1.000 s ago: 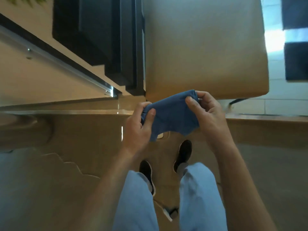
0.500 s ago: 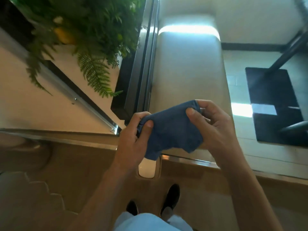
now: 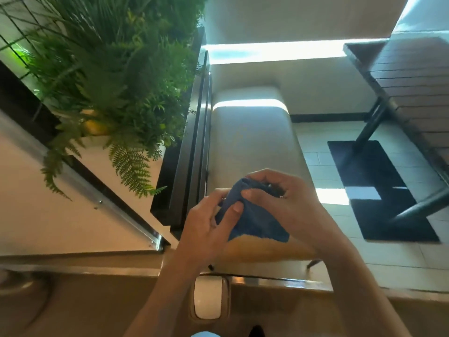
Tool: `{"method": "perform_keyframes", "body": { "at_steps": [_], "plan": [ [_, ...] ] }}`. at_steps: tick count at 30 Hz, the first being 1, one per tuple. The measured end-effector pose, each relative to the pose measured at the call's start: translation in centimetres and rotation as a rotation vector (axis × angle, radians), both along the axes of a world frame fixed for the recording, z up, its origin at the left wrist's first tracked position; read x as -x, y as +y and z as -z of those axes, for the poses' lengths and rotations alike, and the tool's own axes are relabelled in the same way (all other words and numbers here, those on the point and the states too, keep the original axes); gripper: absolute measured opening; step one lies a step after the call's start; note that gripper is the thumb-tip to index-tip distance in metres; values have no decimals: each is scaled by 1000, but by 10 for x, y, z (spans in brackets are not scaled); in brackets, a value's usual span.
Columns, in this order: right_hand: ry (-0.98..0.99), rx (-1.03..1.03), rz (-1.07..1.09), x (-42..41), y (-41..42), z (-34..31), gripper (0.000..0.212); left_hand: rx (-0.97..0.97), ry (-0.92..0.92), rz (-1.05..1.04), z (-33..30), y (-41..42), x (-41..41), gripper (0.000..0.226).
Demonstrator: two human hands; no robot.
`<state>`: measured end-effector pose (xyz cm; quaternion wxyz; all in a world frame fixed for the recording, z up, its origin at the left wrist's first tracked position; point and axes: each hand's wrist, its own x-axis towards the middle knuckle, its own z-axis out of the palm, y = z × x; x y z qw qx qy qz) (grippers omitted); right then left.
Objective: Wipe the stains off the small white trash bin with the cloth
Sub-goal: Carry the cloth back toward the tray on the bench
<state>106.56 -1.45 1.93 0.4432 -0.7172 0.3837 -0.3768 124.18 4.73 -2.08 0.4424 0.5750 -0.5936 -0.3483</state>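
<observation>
- Cloth [image 3: 252, 222], blue and soft with a fine nap, is bunched into a rumpled wad in mid-air between both hands, one loose corner hanging toward the lower right.
- Left hand [image 3: 206, 220] pinches the wad's near side, thumb pressed onto the fabric.
- Right hand [image 3: 286, 200] curls over the top and far side, fingers folded into the cloth.
- Small white trash bin [image 3: 208, 297], a smooth rounded-rectangle top, sits on the floor below the hands, between the forearms.
- Beyond the hands runs a long padded bench [image 3: 250, 147] with pale, smooth upholstery and rounded corners.
- Leafy ferns [image 3: 116, 88] spill from a dark planter on the left.
- On the right, a slatted wooden tabletop [image 3: 413, 76] stands on a black base.
</observation>
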Motion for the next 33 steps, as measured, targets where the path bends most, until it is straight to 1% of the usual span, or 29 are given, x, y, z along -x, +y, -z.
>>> {"method": "perform_keyframes", "body": {
  "at_steps": [1, 2, 4, 6, 8, 11, 13, 15, 17, 20, 23, 26, 28, 29, 31, 33],
  "plan": [
    [16, -2, 10, 2, -3, -1, 11, 10, -6, 0, 0, -3, 3, 49],
    [26, -11, 27, 5, -5, -1, 11, 18, -10, -1, 0, -5, 5, 43],
    [26, -40, 63, 9, -7, -3, 12, 20, -16, -16, 1, -8, 9, 23],
    [11, -67, 81, 13, -7, -5, 11, 30, -12, -17, 3, -11, 11, 12],
    [-9, -94, 86, 13, -4, -4, 11, 70, -29, -10, 6, -11, 10, 15],
    [-43, -151, 124, 12, 7, 3, 11, 113, -49, 9, 11, -10, 8, 30],
    [-49, -163, 164, 11, 13, 6, 13, 106, -32, 31, 11, -9, 9, 32],
    [-78, -218, 202, 17, 20, 10, 16, 70, -19, 68, 13, -9, 13, 32],
    [-118, -340, 202, 26, 29, 19, 25, 48, -19, 96, 17, -5, 19, 35],
    [-78, -498, 188, 40, 51, 37, 44, 37, -24, 150, 25, 3, 25, 38],
    [-82, -565, 218, 53, 76, 51, 47, 48, 2, 214, 33, 10, 35, 37],
    [-229, -568, 334, 62, 103, 62, 44, 82, 45, 259, 38, 16, 47, 33],
    [-356, -551, 448, 68, 119, 68, 40, 118, 50, 299, 41, 20, 58, 25],
    [-404, -543, 508, 71, 126, 71, 42, 117, 58, 328, 42, 23, 65, 21],
    [-453, -525, 628, 80, 137, 74, 45, 90, 95, 389, 44, 30, 82, 17],
    [-475, -498, 730, 90, 143, 76, 42, 54, 135, 424, 47, 35, 98, 16]
  ]
}}
